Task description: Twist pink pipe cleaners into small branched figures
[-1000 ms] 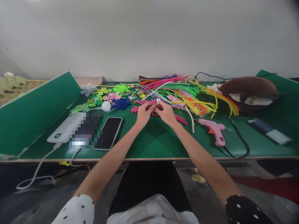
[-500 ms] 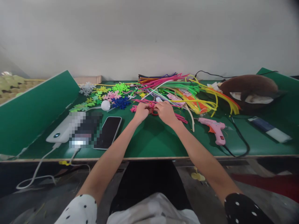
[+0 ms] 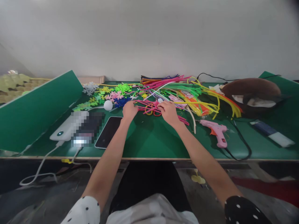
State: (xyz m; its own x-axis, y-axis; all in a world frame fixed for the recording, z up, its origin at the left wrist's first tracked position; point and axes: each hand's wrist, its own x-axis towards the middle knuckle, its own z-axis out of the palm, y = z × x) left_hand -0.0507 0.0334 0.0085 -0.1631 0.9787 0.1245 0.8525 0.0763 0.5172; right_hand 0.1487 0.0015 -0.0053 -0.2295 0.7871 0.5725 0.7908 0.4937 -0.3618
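Several pink pipe cleaners lie crossed between my hands on the green table. At their left ends, beside a dark blue snowflake shape, is my left hand. Its fingers are bent down and closed, and what they grip is hidden. My right hand has thumb and fingers pinched on the pink pipe cleaners' right part. A yellow loop and a red loop show under the pink stems; what they belong to is covered. A small white object lies just behind the right fingers.
Pipe cleaners in green and yellow pile up behind. Finished snowflake shapes lie at left, near a phone and a white power bank. A pink glue gun with a black cord is at right.
My hands have moved apart: the left went leftward, the right slightly right. More of the pink pipe cleaners and the loops now show between them.
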